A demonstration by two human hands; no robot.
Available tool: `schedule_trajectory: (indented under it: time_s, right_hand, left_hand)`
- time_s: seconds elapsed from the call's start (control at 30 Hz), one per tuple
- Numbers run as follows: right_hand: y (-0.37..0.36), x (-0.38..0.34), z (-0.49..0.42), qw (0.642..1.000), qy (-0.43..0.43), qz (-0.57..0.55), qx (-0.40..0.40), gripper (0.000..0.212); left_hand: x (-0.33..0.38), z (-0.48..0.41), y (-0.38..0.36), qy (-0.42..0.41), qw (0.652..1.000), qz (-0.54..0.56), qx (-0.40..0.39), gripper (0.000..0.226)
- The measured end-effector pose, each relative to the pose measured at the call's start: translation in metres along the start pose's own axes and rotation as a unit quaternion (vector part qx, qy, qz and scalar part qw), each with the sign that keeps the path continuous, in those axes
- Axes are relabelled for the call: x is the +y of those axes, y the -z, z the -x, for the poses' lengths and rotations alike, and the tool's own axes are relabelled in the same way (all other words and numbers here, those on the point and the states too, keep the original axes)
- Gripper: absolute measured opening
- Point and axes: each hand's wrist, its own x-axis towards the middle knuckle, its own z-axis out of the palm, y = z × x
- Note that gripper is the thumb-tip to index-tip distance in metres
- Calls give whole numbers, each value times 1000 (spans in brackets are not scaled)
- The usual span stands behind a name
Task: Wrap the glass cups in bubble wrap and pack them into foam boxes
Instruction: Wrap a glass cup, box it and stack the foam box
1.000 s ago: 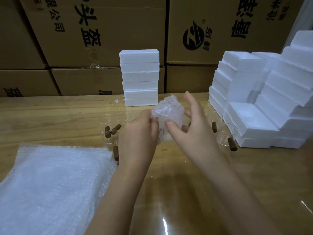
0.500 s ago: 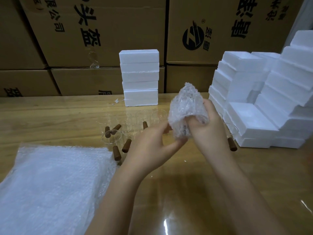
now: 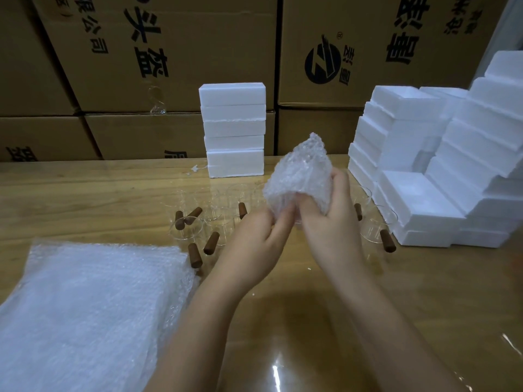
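Crumpled clear bubble-wrap bundle [image 3: 300, 176] is held up in the air above the table's middle, not in any box yet. A cup is presumably inside, but it's too wrapped to see. The right hand [image 3: 331, 222] curls its fingers round the bundle's right side and underside, likely to keep the wrap from springing open. The left hand [image 3: 254, 244] pinches the loose lower edge with thumb and fingertips, probably tucking it in.

Just behind the hands, unwrapped clear glass cups with brown wooden handles [image 3: 186, 227] stand on the light wooden table [image 3: 85, 193], within reach. Flat stack of bubble-wrap sheets [image 3: 93, 301] lies at near left. White foam boxes stack [image 3: 233, 128] stands behind, and a bigger white foam box pile [image 3: 441, 171] sits at right. Brown printed cardboard cartons [image 3: 169, 52] wall the back.
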Motion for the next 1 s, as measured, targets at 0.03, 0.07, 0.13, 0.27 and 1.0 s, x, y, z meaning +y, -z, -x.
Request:
schedule_trajectory:
  time_s: [0.03, 0.07, 0.13, 0.27, 1.0]
  right_hand:
    - [-3, 0, 3, 1000, 13, -1, -2, 37]
    - [-5, -1, 5, 1000, 25, 1, -1, 41]
    - [-9, -1, 9, 999, 45, 10, 6, 46]
    - [-13, -2, 10, 999, 37, 27, -10, 58]
    - [9, -4, -6, 920, 224, 321, -19, 64]
  left_hand:
    - [0, -1, 0, 19, 999, 28, 8, 65]
    - [1, -3, 0, 35, 998, 53, 17, 69]
    - [4, -4, 0, 66, 992, 94, 44, 69]
    - [4, -3, -1, 128, 971, 162, 118, 34]
    - [9, 5, -10, -66, 957, -252, 132, 69]
